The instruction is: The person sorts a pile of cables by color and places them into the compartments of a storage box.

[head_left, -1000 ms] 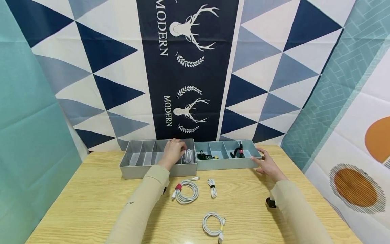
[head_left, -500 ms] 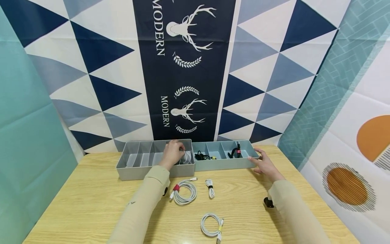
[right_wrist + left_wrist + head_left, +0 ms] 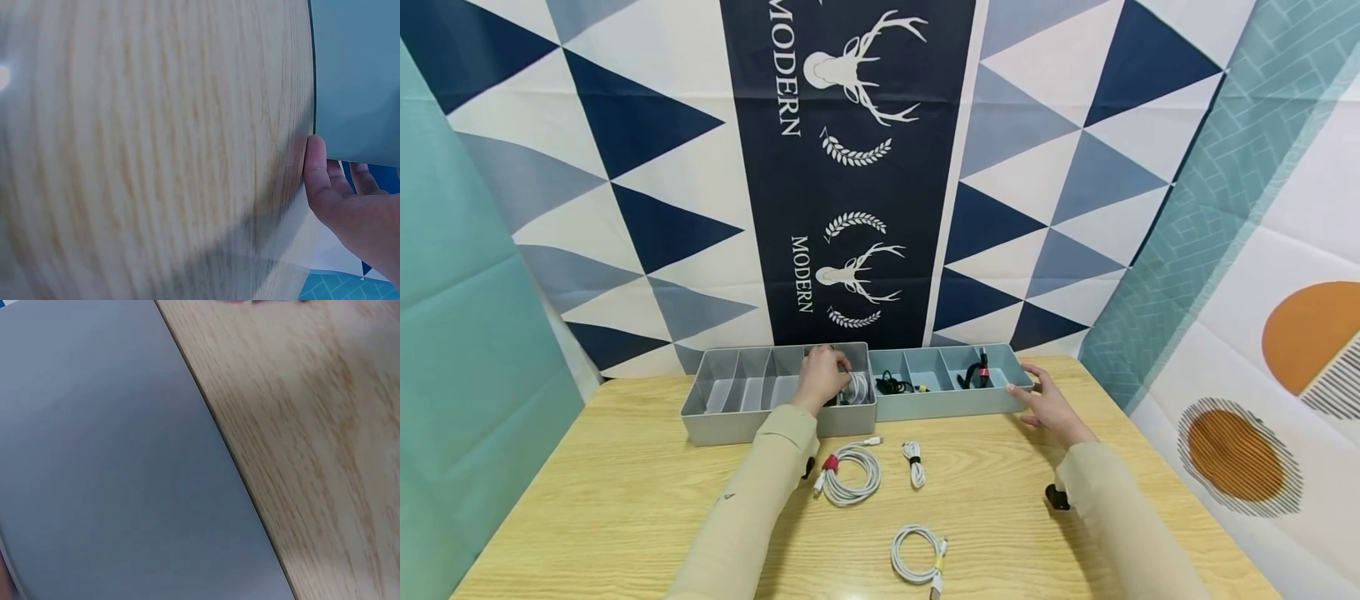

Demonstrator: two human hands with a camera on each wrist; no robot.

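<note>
left hand point(image 3: 820, 379) is bent into the grey box point(image 3: 722, 429) beside the cable point(image 3: 856, 390) at its right end, any grip untellable; blue tray point(image 3: 947, 407) is touched by loosely spread right hand point(image 3: 1052, 407). cable-stowing seems under way; careful settling appears required next.

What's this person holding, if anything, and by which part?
Whether the left grip pinches the coiled white cable in the gray box can't be told. The right grip touches the right end of the blue box, thumb at its front corner.
</note>
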